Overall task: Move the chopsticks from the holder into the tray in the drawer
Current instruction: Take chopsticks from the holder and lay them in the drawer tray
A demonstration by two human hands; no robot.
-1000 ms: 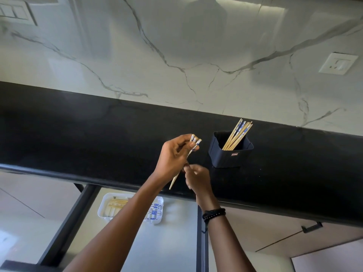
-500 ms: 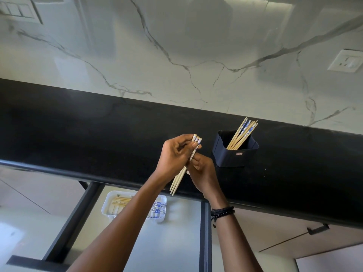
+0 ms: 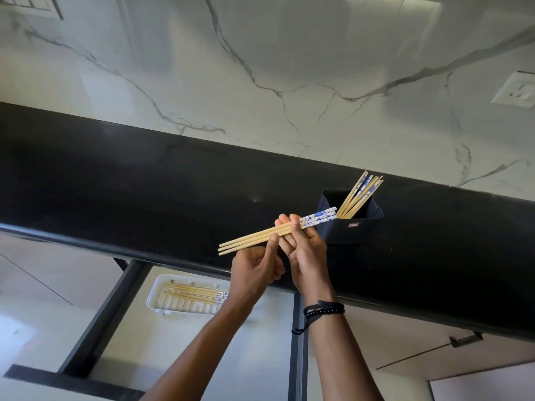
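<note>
A small bundle of wooden chopsticks [image 3: 254,238] with blue-and-white patterned ends lies almost level above the black counter. My left hand [image 3: 254,270] pinches it from below near the middle. My right hand [image 3: 304,250] grips it just behind the patterned ends. The dark blue holder [image 3: 356,230] stands on the counter just right of my hands, with several chopsticks [image 3: 360,195] leaning in it. Below the counter, the white tray [image 3: 156,293] sits in the open drawer and holds several chopsticks [image 3: 194,293]; my left wrist hides its right end.
The black counter [image 3: 144,198] runs across the view below a marble wall with a socket [image 3: 516,89] at the right. The open drawer [image 3: 179,357] has dark side rails. A closed cabinet front with a handle [image 3: 466,340] lies to the lower right.
The bundle has swung from steeply tilted to almost level. My right hand has come up from the lower tips and now grips it near the patterned ends.
</note>
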